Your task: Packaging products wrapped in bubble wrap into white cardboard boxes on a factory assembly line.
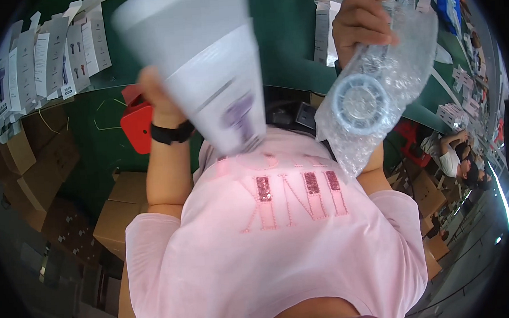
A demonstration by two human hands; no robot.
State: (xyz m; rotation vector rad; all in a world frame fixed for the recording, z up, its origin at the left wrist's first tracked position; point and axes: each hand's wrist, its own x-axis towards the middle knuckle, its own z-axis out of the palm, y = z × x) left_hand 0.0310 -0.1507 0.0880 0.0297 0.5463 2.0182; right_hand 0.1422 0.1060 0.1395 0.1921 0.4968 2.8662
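My left hand is closed on a tall white carton with a purple handheld device printed on it. The carton is tilted and smeared by motion, and it hides part of the fingers. On the right, my right hand is raised and pinches a clear bubble-wrap bag. Inside the bag is what looks like a handheld fan, its pale round head hanging below the fingers. The bag and the carton are apart, both in front of my chest.
A green worktable spans the far side. Several white cartons stand along its left, another white carton near my right hand. A red object is beside my left wrist. Brown cardboard boxes lie lower left; other people are far right.
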